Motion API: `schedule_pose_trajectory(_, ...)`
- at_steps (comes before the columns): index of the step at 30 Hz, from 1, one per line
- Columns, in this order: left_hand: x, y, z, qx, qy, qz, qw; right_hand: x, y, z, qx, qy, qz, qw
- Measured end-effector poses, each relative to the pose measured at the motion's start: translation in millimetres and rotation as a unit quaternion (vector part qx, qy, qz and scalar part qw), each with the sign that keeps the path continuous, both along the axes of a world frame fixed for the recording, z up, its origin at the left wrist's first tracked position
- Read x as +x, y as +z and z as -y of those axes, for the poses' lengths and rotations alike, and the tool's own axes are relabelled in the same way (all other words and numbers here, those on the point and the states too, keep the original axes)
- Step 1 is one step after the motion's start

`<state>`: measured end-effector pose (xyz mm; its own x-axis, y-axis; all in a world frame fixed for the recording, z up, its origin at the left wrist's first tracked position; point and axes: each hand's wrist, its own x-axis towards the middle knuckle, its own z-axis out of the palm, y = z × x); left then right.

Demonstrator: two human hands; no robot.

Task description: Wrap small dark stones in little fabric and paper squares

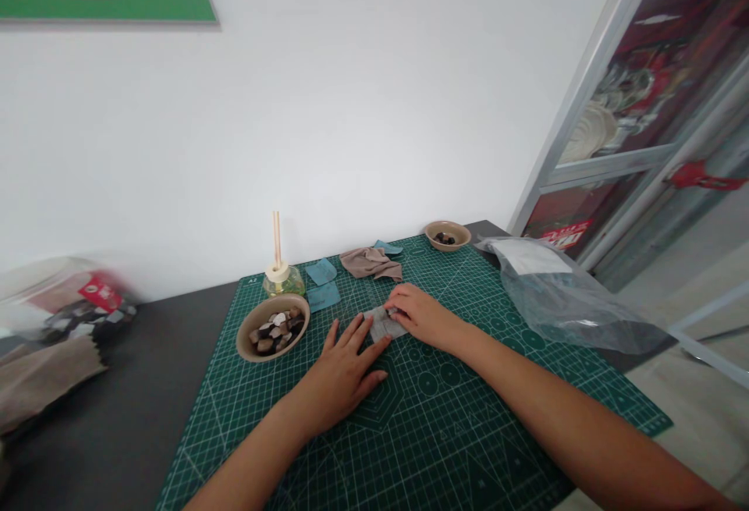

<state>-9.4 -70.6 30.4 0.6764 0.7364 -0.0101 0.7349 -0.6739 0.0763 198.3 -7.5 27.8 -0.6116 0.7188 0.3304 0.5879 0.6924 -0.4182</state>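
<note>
White wall (363, 121) fills the back. Before it is a dark desk (157, 394), largely covered by a green gridded mat (421, 441).

On the right, a clear bag (579, 308) lies across the mat's edge, with a white sheet (535, 256) and something bluish, too blurred to name. At far left, a clear tub (40, 281) with a red label shows dark and pale pieces (87, 328).

The left hand (339, 370) lies flat on the mat, fingers spread and apart, its tips at the left end of a small grey sheet. The right hand (424, 316) has its fingertips together, pinching what looks like a small stone against that sheet.

The near bowl (243, 335), beside the left hand, holds a heap of brown, black and white stones (278, 331). The smaller-looking far bowl (463, 238), at the mat's back right corner, has only a few dark ones (445, 239). Work seems under way on one piece; most stones sit in the near bowl, so much may be left, though which are finished I cannot tell.

A bottle (284, 281) with sticks holds pale green liquid. Near it lie a brown cloth (371, 263) and blue pieces (324, 296). The grey sheet (383, 328) is between the hands, the pinched stone (391, 311) on it.
</note>
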Motion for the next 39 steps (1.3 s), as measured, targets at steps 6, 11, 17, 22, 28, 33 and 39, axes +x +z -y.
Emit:
schedule_pose_trajectory(6, -0.5, 0.8, 1.1, -0.009, -0.003, 0.002, 1.000, -1.3, 1.4, 3.6, -0.018, 0.054, -0.009, 0.998)
schedule_pose_trajectory(11, -0.2, 3.4, 1.6, -0.025, 0.001, -0.004, 1.000, 1.1, 1.7, 1.4, -0.002, 0.003, 0.002, 1.000)
schedule_pose_trajectory(17, 0.0, 4.4, 0.8, -0.028, 0.000, 0.004, 1.000, -0.3, 4.5, 5.7, -0.016, 0.052, 0.003, 0.999)
schedule_pose_trajectory(22, 0.6, 4.2, 1.3, -0.025, 0.001, -0.003, 1.000, 0.9, 3.1, 4.6, -0.005, -0.019, 0.009, 1.000)
schedule_pose_trajectory(28, 0.0, -0.9, -0.4, 0.001, 0.000, 0.005, 1.000, -2.7, 1.3, 4.5, -0.004, 0.038, 0.003, 0.999)
schedule_pose_trajectory(33, 1.0, -0.5, -1.1, -0.005, 0.003, 0.006, 1.000, 1.9, 1.6, 1.1, 0.020, -0.040, 0.013, 0.999)
schedule_pose_trajectory(39, 1.1, 0.0, -0.4, 0.000, 0.002, 0.010, 1.000, -3.3, 1.6, 3.2, 0.016, 0.004, 0.008, 1.000)
